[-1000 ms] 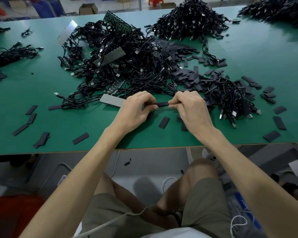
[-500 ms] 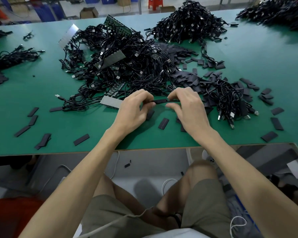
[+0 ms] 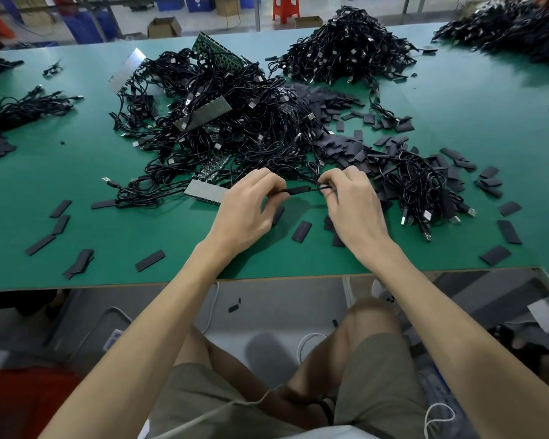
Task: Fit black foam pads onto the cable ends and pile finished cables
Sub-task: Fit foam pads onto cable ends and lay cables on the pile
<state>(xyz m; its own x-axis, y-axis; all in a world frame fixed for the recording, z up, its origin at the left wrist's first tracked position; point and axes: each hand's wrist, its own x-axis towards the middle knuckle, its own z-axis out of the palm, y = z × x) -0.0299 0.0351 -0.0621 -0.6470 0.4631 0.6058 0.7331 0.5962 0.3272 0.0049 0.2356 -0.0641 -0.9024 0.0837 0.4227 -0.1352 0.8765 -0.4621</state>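
**Foam pad rides a cable held between two hands at a green workbench**

A person's left hand (image 3: pixel 251 210) and right hand (image 3: pixel 352 210) hold a thin black cable (image 3: pixel 320 187) taut just above the near part of the table (image 3: pixel 76 172), each hand pinching it between thumb and curled fingers. A short, flat black foam pad (image 3: pixel 298 189) wraps the cable in the gap between the hands, closer to the left fingertips; it looks matte and thicker than the bare cable on either side of it. Which end of the cable the pad covers cannot be told.

Under and beside the hands, loose pads (image 3: pixel 301 231) lie scattered flat on the green surface as small dark rectangles, and more are strewn to the left and right along the near edge. A grey ribbed strip (image 3: pixel 205 191) lies just beyond the left hand. A bundle of cables (image 3: pixel 425 191) with silver plug tips lies to the right of the right hand, over a heap of pads (image 3: pixel 346 147). Behind the hands spreads a large tangle of cables (image 3: pixel 222 128) mixed with green circuit boards (image 3: pixel 216 49). A taller cable mound (image 3: pixel 346 49) rises farther back. The person's knees and olive shorts (image 3: pixel 377 391) show below the table edge
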